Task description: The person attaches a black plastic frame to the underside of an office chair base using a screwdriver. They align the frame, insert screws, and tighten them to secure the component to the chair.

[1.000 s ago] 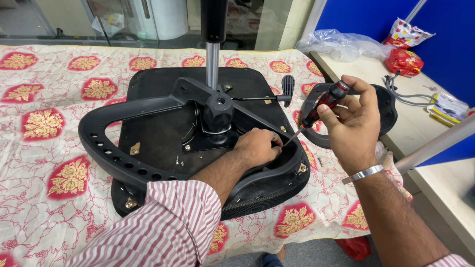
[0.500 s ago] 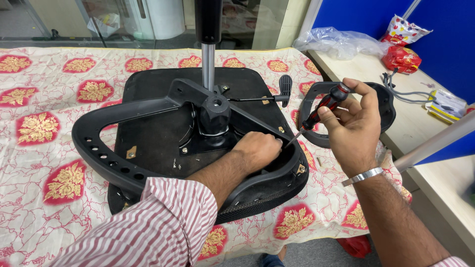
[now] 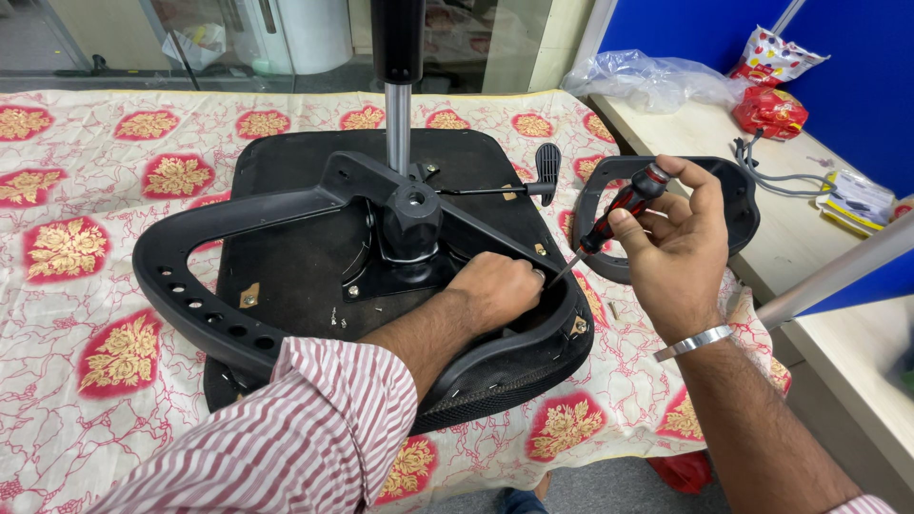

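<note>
Screwdriver set to the underside of an upturned office chair seat.

Head view: the right hand (image 3: 678,238) was clamped on a red-and-black screwdriver (image 3: 609,221), its tip angled down to the left hand (image 3: 497,288). The left hand lay curled against the inner rim of the seat (image 3: 286,286), fingers together at the tip; whether it pinched a screw I cannot tell. Compared with a second earlier, the hands had hardly shifted and the tip sat at the same spot, so the work was probably holding at that fixing. Beyond the right hand lay a loose armrest (image 3: 733,190); the seat rested on a patterned cloth (image 3: 86,286).
</note>
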